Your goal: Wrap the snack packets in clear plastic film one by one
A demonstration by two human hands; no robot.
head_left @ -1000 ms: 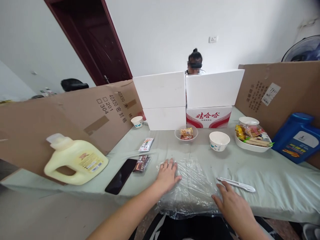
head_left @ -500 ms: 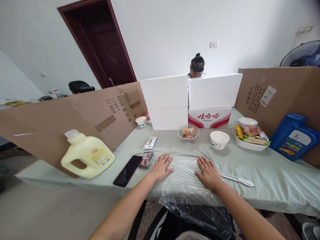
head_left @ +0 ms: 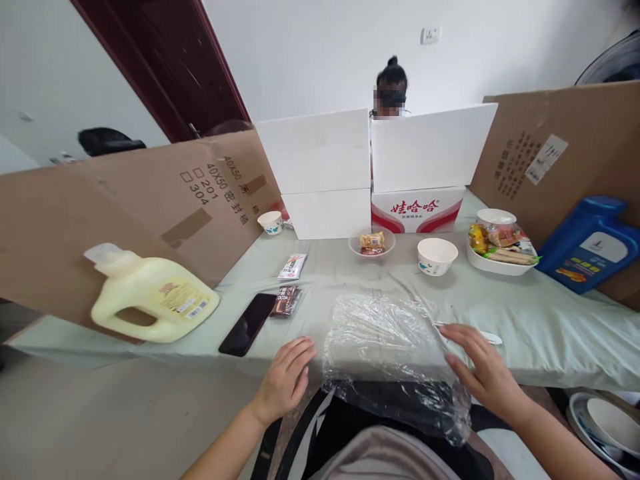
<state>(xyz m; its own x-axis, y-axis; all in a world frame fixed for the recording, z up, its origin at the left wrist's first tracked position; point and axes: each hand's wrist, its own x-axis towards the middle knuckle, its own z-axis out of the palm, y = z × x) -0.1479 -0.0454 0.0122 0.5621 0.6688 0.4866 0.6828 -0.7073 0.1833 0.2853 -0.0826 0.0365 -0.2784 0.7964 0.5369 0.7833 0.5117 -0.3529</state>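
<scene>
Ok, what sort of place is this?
Probably an ordinary indoor room with a makeshift table setup: a cloth-covered table flanked by brown cardboard, with a dark red door behind. Can't tell if it's a home or an office.

Plain indoor room: dark-red door [head_left: 170, 67], wall socket [head_left: 431, 35], cloth-covered table [head_left: 550, 333].

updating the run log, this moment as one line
left hand: empty, beside crinkled clear plastic sheet; right hand: open, partly covering slim white tool; sheet: overhanging edge of pale green tablecloth
</scene>
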